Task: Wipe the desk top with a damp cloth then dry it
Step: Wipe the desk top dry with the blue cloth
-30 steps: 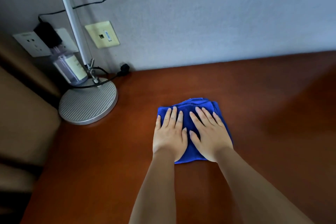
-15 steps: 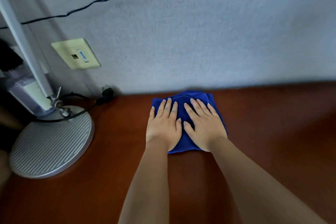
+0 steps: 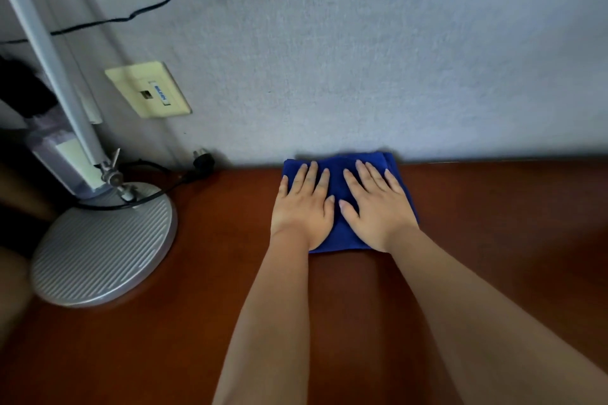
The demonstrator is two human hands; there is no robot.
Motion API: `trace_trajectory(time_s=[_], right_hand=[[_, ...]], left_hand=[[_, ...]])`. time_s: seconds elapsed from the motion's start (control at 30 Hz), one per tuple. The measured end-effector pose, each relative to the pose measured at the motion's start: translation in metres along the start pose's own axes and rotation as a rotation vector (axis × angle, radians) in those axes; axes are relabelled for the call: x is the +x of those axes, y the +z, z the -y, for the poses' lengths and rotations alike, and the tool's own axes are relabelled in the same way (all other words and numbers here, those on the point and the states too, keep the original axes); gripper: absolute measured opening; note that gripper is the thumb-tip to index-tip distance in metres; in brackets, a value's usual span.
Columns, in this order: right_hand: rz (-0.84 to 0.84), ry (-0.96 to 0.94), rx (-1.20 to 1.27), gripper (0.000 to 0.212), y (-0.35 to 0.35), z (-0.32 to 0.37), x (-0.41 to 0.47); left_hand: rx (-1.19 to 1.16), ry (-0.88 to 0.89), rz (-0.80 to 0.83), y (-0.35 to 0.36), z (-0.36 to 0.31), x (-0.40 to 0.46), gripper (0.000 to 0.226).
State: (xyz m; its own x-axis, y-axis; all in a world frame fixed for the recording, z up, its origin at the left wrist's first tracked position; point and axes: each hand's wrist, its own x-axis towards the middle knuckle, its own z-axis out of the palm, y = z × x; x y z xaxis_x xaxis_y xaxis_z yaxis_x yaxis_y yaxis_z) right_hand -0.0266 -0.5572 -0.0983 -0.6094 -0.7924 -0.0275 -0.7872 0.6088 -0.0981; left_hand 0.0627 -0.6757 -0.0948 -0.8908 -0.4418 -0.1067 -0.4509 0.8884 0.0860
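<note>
A folded blue cloth (image 3: 339,171) lies flat on the reddish-brown desk top (image 3: 493,223), its far edge against the wall. My left hand (image 3: 302,207) presses on the cloth's left half with straight fingers. My right hand (image 3: 378,207) presses on the right half, fingers spread and straight. Both palms cover most of the cloth; only its far edge, middle strip and near edge show.
A lamp's round ribbed silver base (image 3: 102,246) stands on the desk at the left, its pole (image 3: 49,52) rising up. A black cable and plug (image 3: 202,161) lie by the wall. A cream wall socket plate (image 3: 148,89) sits above.
Both hands have pushed the cloth away from me across the desk until it reached the wall. The view shifted so the lamp base sits further left.
</note>
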Motion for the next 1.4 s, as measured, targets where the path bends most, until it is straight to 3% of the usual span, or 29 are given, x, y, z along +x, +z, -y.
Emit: trace_trajectory(time_s=[0.6, 0.73, 0.83, 1.13, 1.4], right_hand=[[-0.015, 0.014, 0.025, 0.061, 0.01, 0.057, -0.205], [0.004, 0.03, 0.012, 0.087, 0.014, 0.07, -0.243], [0.001, 0.038, 0.02, 0.089, 0.017, 0.073, -0.261], [-0.028, 0.035, 0.036, 0.086, 0.016, 0.068, -0.238], [-0.044, 0.046, 0.036, 0.088, 0.014, 0.045, -0.16]], left_hand=[[-0.005, 0.012, -0.001, 0.028, -0.035, -0.205, 0.054], [-0.004, 0.025, 0.0, 0.033, -0.041, -0.243, 0.055], [0.003, 0.03, 0.006, 0.035, -0.044, -0.26, 0.055], [-0.003, 0.036, -0.002, 0.03, -0.041, -0.237, 0.055], [-0.015, 0.026, -0.006, 0.022, -0.03, -0.158, 0.055]])
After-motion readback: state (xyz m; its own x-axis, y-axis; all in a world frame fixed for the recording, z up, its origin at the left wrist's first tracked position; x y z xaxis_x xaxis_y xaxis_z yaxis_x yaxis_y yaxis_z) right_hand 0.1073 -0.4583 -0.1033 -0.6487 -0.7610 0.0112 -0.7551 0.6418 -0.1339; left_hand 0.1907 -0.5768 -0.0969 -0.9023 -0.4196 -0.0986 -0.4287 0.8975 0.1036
